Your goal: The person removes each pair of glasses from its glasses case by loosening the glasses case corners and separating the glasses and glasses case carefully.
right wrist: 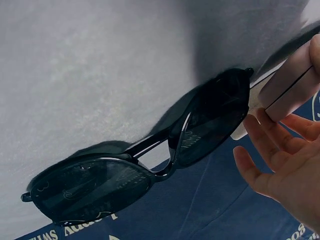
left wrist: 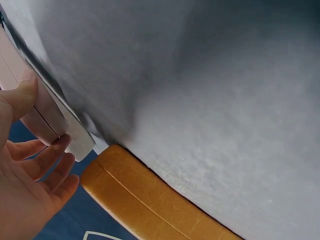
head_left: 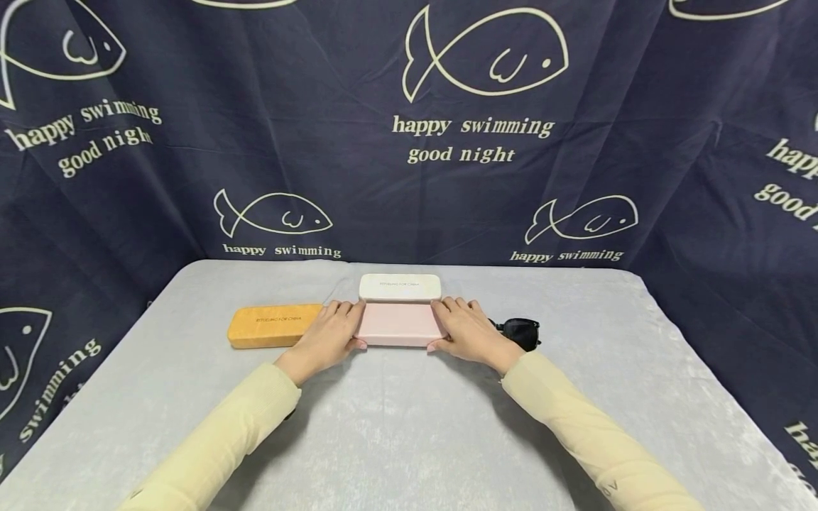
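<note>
A closed pink glasses case (head_left: 400, 325) lies lengthwise between the two hands in the head view. The left hand (head_left: 330, 330) pinches its left end, thumb at the front edge and fingers toward the back. At the other end, the right hand (head_left: 469, 328) grips it the same way. The left wrist view has the thumb on the case (left wrist: 44, 112), whose dark seam shows. A white glasses case (head_left: 400, 287) stands right behind the pink one. Black sunglasses (right wrist: 165, 150) rest beside the right hand, partly hidden by it in the head view.
To the left lies an orange glasses case (head_left: 271, 328) with small lettering, its right end behind the left hand. A small dark thing (head_left: 290, 414) peeks out from under the left sleeve. The grey cloth-covered table (head_left: 409, 433) ends at a dark blue fish-print curtain (head_left: 409, 213).
</note>
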`<state>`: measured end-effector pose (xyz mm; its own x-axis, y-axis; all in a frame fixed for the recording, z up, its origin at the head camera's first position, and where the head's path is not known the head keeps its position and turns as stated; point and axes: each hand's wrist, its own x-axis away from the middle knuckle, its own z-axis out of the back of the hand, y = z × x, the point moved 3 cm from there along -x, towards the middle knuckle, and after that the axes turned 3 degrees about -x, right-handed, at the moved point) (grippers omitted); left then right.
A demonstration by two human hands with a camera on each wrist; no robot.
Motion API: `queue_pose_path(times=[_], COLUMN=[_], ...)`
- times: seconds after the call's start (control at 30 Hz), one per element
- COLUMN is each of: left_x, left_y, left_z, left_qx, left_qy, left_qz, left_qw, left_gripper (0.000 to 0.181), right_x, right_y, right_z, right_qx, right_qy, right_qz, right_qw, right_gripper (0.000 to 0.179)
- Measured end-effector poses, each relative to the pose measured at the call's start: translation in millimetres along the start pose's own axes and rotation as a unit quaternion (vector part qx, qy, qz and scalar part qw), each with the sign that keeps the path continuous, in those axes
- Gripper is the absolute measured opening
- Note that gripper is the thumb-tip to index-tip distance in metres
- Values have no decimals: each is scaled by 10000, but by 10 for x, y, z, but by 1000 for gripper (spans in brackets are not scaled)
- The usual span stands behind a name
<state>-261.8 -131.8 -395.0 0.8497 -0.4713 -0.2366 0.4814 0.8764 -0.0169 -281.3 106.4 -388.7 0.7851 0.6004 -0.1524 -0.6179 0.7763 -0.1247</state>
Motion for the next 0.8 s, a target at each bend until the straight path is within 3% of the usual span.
queue_pose_path(times=[0.57,0.8], left_x=[211,253], left_y=[84,127], left_z=[39,44], left_qx=[-37,-81], left_qy=[194,76], left_qz=[-354,-428], left_qw=[9992,9990], left_gripper=[75,76], right_x=[166,238], right_y=[-122,-146], right_z=[19,1], right_qx=[263,379], right_qy=[219,276], right_qz=[374,477], right_qw=[9987,9978], right_gripper=[70,72])
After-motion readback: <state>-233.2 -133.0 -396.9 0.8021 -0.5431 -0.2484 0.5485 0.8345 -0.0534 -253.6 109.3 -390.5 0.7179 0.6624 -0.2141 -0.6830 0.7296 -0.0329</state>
